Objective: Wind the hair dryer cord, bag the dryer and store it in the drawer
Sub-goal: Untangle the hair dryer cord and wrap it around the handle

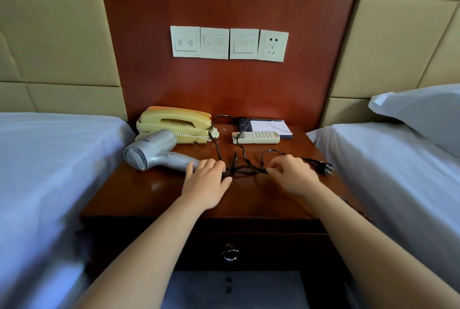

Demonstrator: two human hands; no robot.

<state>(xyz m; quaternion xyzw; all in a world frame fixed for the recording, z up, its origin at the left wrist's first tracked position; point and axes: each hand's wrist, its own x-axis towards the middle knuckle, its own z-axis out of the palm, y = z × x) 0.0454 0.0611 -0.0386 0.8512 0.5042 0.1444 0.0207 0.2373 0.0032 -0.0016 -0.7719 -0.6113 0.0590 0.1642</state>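
The hair dryer (149, 154) lies on its side at the left of the nightstand (249, 199), its intake grille towards you and its handle pointing right. Its cord (242, 169) sprawls unwound in loose, kinked loops across the top and ends in the plug (324, 168) near the right edge.

Your left hand (206, 179) lies palm-down over the handle end where the cord leaves it, fingers fairly straight. Whether it holds anything underneath cannot be told. Your right hand (291, 174) has curled fingers pinching the cord mid-run.

Assessment: the dryer body looks like light, rigid, smooth plastic, so take it by the handle. The cord is limp but appears to keep its kinks. It will likely tangle unless gathered in even loops from the handle end outwards.

One strand crosses the remote (256, 137) and may drag it. The telephone (174, 122) stands just behind the dryer. The drawer (249, 246) below appears closed, and no bag is in view.
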